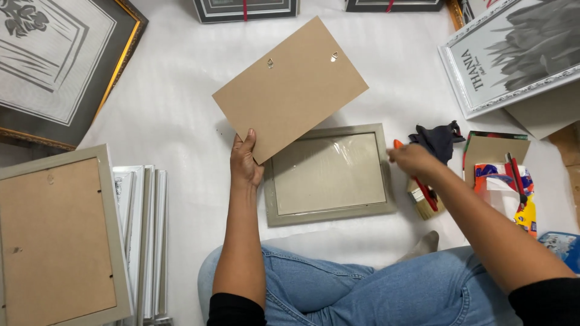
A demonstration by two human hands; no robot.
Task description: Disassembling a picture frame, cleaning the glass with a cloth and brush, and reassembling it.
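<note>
Backing board (290, 87) in left hand (244, 162), above frame (329, 175)

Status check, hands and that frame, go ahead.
Left hand holds brown backing board lifted. Right hand blurred, on orange-handled tool. Grey frame lies face down, open, unobstructed.

a framing workshop floor: picture frames (60, 66) stacked all around.
</note>
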